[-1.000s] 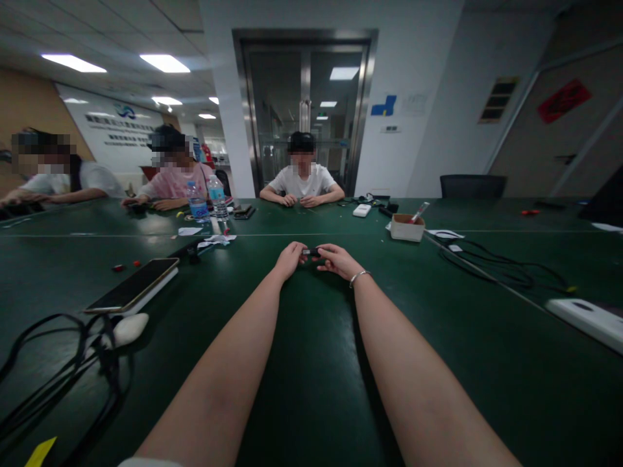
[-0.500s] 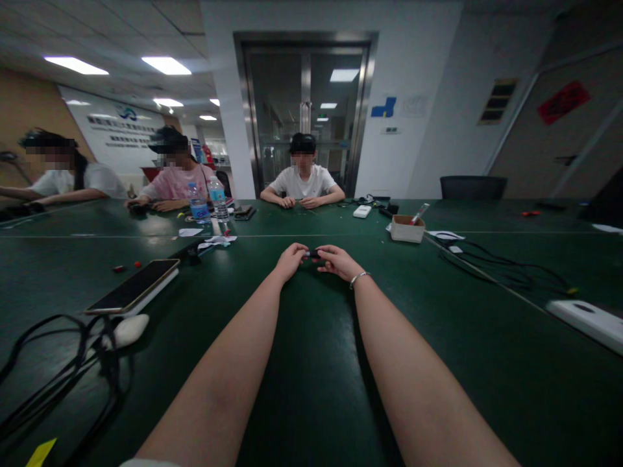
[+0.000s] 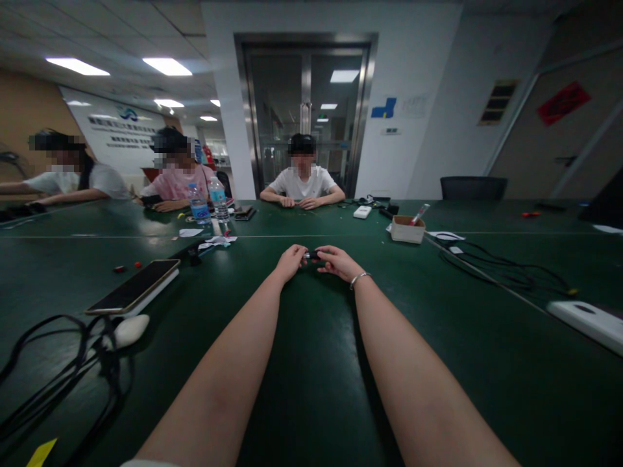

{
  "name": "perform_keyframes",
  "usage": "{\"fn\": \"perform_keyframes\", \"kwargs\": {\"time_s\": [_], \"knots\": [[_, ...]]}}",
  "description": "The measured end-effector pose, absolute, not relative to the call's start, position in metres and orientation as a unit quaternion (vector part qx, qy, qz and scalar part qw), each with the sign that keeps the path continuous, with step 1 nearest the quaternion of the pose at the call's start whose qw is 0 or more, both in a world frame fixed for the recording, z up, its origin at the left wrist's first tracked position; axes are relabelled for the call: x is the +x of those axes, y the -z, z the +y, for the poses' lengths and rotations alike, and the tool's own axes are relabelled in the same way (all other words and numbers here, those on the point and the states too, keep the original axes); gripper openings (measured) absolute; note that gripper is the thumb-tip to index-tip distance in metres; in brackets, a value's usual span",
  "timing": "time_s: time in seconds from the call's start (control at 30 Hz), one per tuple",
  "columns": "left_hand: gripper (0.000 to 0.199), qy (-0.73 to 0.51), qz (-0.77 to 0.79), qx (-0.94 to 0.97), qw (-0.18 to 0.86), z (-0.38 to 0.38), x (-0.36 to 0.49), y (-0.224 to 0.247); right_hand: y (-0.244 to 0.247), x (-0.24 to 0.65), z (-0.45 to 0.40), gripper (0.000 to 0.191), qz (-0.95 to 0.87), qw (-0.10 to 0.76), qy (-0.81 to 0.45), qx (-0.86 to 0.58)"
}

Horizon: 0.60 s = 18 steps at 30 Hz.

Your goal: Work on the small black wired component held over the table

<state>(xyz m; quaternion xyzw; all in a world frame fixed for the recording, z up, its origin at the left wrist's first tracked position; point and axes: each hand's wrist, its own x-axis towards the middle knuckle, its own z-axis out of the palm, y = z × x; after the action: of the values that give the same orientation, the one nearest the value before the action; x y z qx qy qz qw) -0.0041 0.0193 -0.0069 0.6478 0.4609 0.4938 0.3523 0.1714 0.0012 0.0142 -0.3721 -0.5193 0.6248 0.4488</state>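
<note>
Over the dark green table [image 3: 311,363], my left hand [image 3: 292,261] and my right hand [image 3: 339,263] face each other near the middle of the view. Between their fingertips is a small dark object [image 3: 312,255] with a pale, shiny part at its left end. My left hand pinches the left end and my right hand pinches the right end. The object is too small to identify. A silvery bracelet [image 3: 359,279] circles my right wrist.
On the left lie a phone [image 3: 134,285], a white mouse-like object [image 3: 130,329] and black cables [image 3: 58,389]. Beyond stand two bottles [image 3: 198,204] and a small box [image 3: 407,229]. More cables lie right. Three people sit across the table, one straight ahead [image 3: 304,181].
More of the pale part shows between my hands, which have barely moved. The people at the far left have shifted slightly, and the hands of the person ahead are closer together.
</note>
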Motion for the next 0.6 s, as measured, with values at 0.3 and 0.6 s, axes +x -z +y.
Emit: {"fn": "perform_keyframes", "kwargs": {"time_s": [0.3,0.6], "knots": [[0.021,-0.495,0.469,0.65,0.336,0.0191,-0.0031,0.0065,-0.0125,0.1717,0.0027,0.014,-0.522,0.45,-0.625,-0.368],[0.019,-0.497,0.46,0.646,0.353,0.0157,-0.0024,0.0035,-0.0134,0.1715,0.0011,0.014,-0.521,0.455,-0.623,-0.367]]}}
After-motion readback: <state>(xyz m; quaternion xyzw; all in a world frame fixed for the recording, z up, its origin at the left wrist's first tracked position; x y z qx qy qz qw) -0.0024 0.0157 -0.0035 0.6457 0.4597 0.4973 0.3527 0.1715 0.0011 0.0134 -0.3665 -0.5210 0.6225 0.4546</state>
